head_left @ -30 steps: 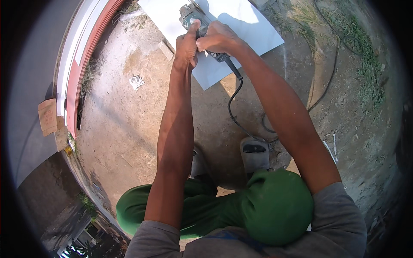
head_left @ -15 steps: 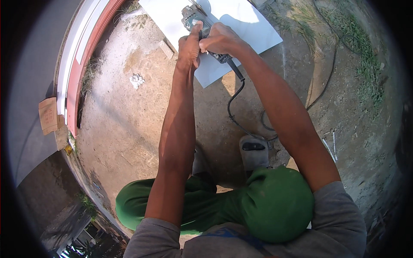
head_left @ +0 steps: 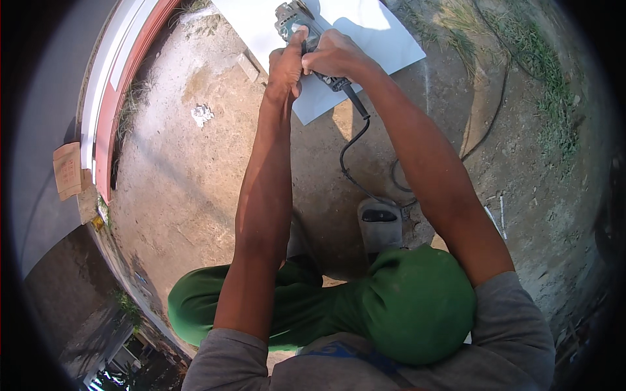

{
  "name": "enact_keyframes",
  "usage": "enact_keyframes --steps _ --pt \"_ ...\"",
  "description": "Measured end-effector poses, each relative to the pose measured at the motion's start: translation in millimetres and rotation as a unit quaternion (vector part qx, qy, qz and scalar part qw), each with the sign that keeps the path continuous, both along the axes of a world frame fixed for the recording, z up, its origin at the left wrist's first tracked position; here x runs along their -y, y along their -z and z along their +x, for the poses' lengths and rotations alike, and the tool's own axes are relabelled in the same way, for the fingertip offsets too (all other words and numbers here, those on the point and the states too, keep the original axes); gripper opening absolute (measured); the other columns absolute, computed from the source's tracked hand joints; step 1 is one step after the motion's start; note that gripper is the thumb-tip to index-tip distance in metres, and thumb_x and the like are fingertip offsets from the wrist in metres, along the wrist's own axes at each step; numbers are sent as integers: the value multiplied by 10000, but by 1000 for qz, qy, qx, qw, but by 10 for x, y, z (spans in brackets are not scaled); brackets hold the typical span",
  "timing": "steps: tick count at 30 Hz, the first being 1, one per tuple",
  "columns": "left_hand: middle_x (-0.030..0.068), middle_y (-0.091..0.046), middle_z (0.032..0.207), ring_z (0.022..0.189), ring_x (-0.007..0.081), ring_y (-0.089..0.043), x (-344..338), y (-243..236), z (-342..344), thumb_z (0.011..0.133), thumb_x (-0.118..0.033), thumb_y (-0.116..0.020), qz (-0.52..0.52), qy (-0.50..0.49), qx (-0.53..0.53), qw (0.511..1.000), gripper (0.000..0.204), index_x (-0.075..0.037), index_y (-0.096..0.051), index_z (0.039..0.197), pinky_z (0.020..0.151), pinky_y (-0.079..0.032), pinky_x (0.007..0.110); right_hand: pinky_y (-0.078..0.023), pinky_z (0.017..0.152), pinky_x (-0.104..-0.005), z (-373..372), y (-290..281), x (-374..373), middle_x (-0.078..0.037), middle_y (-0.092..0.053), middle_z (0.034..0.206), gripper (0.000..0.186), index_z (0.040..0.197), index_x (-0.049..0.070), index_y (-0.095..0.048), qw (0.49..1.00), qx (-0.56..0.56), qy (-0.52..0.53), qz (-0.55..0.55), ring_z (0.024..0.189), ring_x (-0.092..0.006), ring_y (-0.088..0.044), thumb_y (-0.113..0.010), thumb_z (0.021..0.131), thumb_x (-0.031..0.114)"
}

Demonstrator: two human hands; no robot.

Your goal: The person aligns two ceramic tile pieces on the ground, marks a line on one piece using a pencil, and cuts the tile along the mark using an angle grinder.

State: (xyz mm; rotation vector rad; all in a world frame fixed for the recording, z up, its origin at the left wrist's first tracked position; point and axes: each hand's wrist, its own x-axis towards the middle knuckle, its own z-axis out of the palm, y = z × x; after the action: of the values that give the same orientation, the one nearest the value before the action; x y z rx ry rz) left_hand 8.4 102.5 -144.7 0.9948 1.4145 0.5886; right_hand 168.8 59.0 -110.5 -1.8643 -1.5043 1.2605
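Note:
Both of my hands grip a teal and grey corded power cutter (head_left: 285, 22) at the top of the view. My left hand (head_left: 285, 68) is closed on its left side, thumb stretched up along the body. My right hand (head_left: 336, 55) wraps the handle part from the right, next to the left hand. Beneath the cutter lies a smooth white panel (head_left: 388, 49), flat on the ground. From the handle's rear end a black cord (head_left: 346, 147) runs down toward my foot. Whatever part touches the panel is hidden by the tool's body.
The cord passes beside my shoe (head_left: 380, 225) and loops right toward grass (head_left: 553, 114). A small block (head_left: 248, 66) lies left of the panel, with crumpled white scrap (head_left: 202, 115) nearer me. A red and white edge (head_left: 116, 111) and a cardboard piece (head_left: 69, 171) stand far left.
The view has shifted slightly, so the scene sits a little further left and up. Both hands keep the same hold on the cutter; its place on the panel looks nearly unchanged.

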Motion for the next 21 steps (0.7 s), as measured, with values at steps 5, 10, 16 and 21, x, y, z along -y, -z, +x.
enact_keyframes --steps 5,10,16,21 --pt "112 -686 865 718 180 -624 115 -90 51 928 -579 -772 5 1 -6 1000 722 111 -708 1130 615 -498 349 -602 784 -434 2 -9 48 -197 -779 919 387 860 -18 -819 1000 1 3 -15 875 -323 -773 -798 727 345" --pt "85 -657 838 693 161 -592 218 -102 125 923 -557 -793 32 -41 46 998 637 65 -713 1039 596 -471 339 -610 853 -444 -5 -27 120 -215 -789 982 439 912 -38 -812 1000 13 14 -11 953 -343 -780 -790 788 383" --pt "70 -638 829 674 154 -564 227 -35 96 936 -507 -814 30 -45 84 995 585 58 -706 1039 595 -463 338 -610 903 -443 -38 15 162 -226 -792 1047 465 944 -41 -815 998 45 30 24 1009 -346 -778 -779 794 398" --pt "58 -632 820 664 149 -554 304 -86 145 947 -496 -814 24 -54 86 995 556 45 -702 1015 588 -452 332 -611 903 -439 2 -64 207 -221 -792 1054 470 952 -41 -816 1000 22 14 -14 1010 -343 -777 -776 788 398"
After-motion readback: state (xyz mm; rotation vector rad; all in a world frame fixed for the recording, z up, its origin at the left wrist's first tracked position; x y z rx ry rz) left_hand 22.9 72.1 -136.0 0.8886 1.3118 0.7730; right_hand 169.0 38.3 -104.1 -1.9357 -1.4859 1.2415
